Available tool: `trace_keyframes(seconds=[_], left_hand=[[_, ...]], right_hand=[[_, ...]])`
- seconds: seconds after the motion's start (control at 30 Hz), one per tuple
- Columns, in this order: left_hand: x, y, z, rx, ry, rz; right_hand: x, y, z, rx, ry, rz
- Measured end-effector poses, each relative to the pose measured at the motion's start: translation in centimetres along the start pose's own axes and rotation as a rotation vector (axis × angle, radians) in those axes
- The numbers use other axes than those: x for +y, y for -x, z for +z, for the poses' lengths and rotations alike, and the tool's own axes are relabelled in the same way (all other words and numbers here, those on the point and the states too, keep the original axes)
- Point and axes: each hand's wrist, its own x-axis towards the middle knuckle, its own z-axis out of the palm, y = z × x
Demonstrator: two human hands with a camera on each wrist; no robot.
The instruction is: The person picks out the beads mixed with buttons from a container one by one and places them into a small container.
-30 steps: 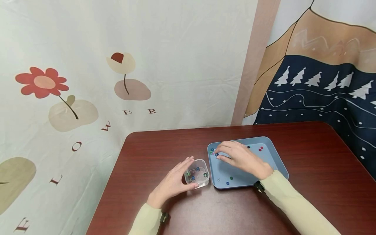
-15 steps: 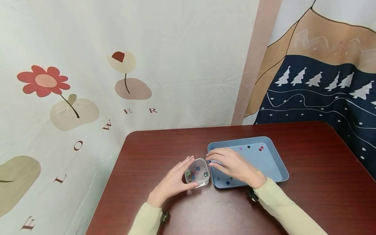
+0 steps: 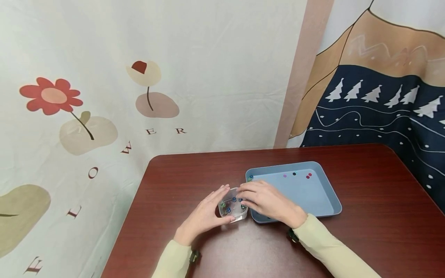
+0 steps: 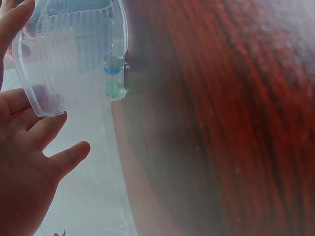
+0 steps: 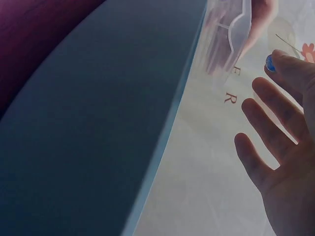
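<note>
My left hand (image 3: 205, 214) holds a small clear plastic container (image 3: 238, 217) by its sides, thumb at the near side and fingers at the far left. Several blue and green glass marbles (image 3: 228, 210) lie in it; a blue one and a green one (image 4: 113, 89) show through its wall in the left wrist view. My right hand (image 3: 272, 200) is over the container's right rim. Between its thumb and index finger it pinches a blue marble (image 5: 270, 63), while the other fingers spread apart in the right wrist view.
Right of the container lies a blue tray (image 3: 306, 197). Marbles (image 3: 250, 177) sit in its far left corner, and small purple, black and red pieces (image 3: 309, 176) lie along its far side. A patterned cloth (image 3: 226, 77) hangs behind the brown table (image 3: 187, 177).
My right hand has moved left from the tray's far left part to over the container, carrying the blue marble. The left hand and the container have stayed in place.
</note>
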Motion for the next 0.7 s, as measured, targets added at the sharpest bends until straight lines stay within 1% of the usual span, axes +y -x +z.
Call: trace_keyframes(seconds=[0.13, 0.23, 0.37, 0.47, 0.7], left_hand=[[-0.09, 0.01, 0.10, 0.003, -0.006, 0.004], [-0.11, 0.01, 0.14, 0.005, -0.010, 0.006], [-0.09, -0.01, 0.16, 0.006, -0.006, 0.007], [-0.07, -0.01, 0.14, 0.006, 0.002, 0.007], [-0.09, 0.00, 0.10, 0.000, 0.007, 0.002]], right_hand=[[-0.08, -0.23, 0.32, -0.023, 0.071, -0.044], [-0.14, -0.37, 0.53, -0.053, 0.101, -0.053], [-0.25, -0.43, 0.74, -0.094, 0.110, -0.047], [-0.27, -0.33, 0.85, -0.110, 0.103, -0.041], [0.04, 0.13, 0.24, -0.081, 0.048, -0.002]])
